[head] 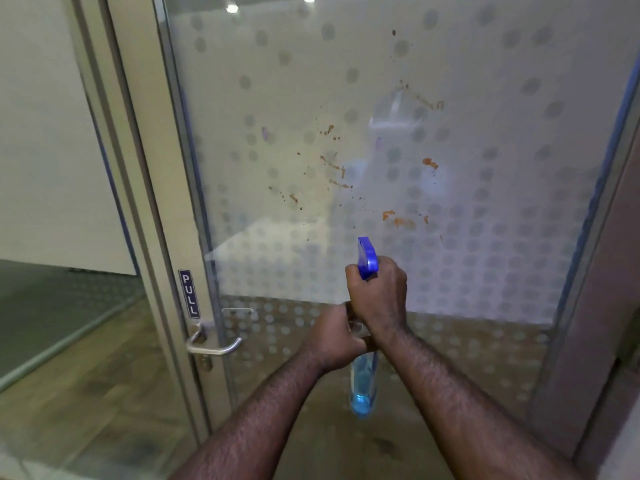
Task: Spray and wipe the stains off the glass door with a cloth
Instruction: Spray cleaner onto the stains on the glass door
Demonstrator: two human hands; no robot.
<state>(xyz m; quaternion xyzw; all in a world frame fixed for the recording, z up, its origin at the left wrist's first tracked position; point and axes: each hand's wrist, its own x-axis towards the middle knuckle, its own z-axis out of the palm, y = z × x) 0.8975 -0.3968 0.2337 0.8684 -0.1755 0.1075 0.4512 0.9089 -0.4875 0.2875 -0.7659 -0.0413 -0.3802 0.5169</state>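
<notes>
The glass door (485, 237) fills the view, frosted with a pattern of grey dots. Orange-brown stains (334, 164) are splattered over its middle, from about head height down to just above the sprayer. A spray bottle (363, 386) with blue liquid and a blue trigger head (366, 256) is held upright in front of the glass. My right hand (379, 292) is closed around the bottle's neck below the trigger head. My left hand (337, 337) grips the bottle's body just beneath it. No cloth is in view.
A metal lever handle (214, 344) sits on the door's left frame under a blue PULL sign (189, 294). A fixed glass panel (69, 306) stands to the left, a blue-edged frame (609, 168) to the right. Wood-look floor shows below.
</notes>
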